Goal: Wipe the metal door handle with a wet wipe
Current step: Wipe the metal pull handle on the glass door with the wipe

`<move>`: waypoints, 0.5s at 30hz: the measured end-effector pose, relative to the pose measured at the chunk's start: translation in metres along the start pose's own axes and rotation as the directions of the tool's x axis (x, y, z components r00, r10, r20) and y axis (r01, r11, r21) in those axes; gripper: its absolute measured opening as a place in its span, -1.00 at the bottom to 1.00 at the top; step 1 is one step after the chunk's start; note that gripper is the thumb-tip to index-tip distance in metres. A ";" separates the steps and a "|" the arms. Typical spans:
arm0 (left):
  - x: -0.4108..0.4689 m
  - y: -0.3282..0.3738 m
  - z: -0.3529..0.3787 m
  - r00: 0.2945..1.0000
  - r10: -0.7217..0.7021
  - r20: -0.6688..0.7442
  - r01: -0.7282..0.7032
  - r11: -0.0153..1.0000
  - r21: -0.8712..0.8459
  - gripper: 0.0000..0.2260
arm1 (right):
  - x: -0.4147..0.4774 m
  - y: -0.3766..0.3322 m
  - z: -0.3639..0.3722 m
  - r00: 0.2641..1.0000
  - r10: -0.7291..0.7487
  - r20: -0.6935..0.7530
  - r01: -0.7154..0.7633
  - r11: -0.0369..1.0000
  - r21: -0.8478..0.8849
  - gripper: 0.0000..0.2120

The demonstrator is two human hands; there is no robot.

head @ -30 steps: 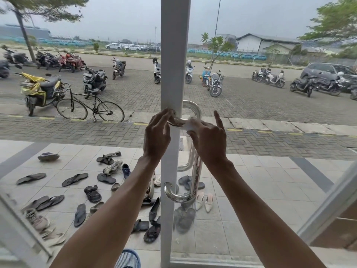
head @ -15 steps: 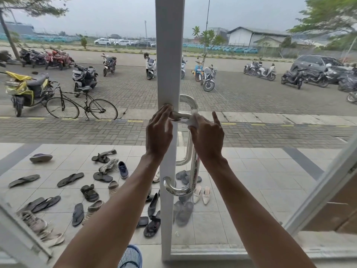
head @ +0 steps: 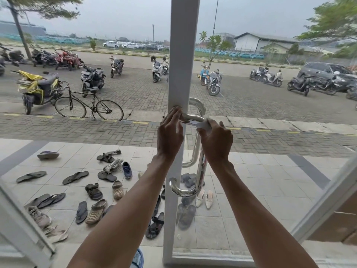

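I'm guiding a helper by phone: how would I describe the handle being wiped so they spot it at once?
Start at the white central door post. The metal handle is the shiny tube fixed to it, nearer than its twin behind the glass. Only this one has the right hand holding a white wipe on its top bar.

Wet wipe mostly hidden by right hand; blue basket cut by bottom edge
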State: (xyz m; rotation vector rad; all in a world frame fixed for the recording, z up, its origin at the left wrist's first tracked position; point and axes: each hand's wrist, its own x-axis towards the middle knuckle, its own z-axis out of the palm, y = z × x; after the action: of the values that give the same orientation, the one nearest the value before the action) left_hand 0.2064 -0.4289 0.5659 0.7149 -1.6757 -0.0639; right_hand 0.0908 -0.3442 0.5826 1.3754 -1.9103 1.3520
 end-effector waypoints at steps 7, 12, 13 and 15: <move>0.002 0.005 -0.003 1.000 -0.015 0.013 0.015 1.000 0.010 -0.57 | -0.052 0.033 0.023 0.962 0.261 0.081 -0.266 0.962 0.067 -0.71; 0.003 0.006 -0.008 0.999 0.004 0.034 -0.006 0.999 0.041 -0.57 | -0.058 0.030 0.018 0.942 0.306 0.135 -0.311 0.950 0.019 -0.74; 0.004 0.006 -0.008 0.999 0.002 0.033 -0.004 0.999 0.045 -0.58 | -0.049 0.026 0.015 0.955 0.282 0.087 -0.286 0.958 0.033 -0.74; 0.004 0.007 -0.006 0.999 -0.008 0.031 0.007 0.999 0.042 -0.58 | -0.027 0.018 0.008 0.976 0.215 -0.033 -0.212 0.974 0.076 -0.71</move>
State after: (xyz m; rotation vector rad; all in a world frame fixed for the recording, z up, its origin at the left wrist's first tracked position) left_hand 0.2086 -0.4233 0.5740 0.7551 -1.7085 -0.0452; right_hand 0.0878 -0.3377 0.5497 1.1911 -2.0471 1.5506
